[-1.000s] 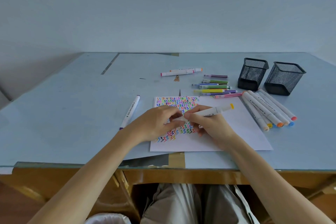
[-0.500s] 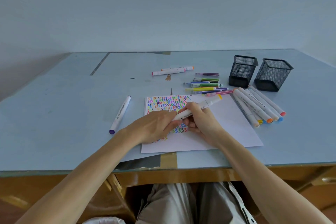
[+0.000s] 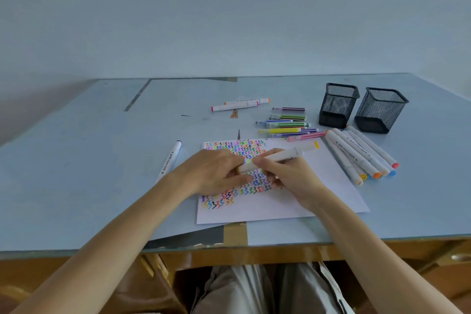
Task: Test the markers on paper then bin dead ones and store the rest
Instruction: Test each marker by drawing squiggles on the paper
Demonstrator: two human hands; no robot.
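White marker [image 3: 285, 157] pinched between both hands' fingers [image 3: 260, 162] over paper [image 3: 328, 168].

A pale blue table [image 3: 76, 186] fills the view, its top covered by a glass sheet whose near edge sits on a wooden frame [image 3: 254, 255]. A strip of brown tape [image 3: 235, 233] and a dark torn patch [image 3: 193, 237] show near that edge. Behind stands a plain pale wall [image 3: 229, 13], and below the table are grey trousers [image 3: 254, 290].
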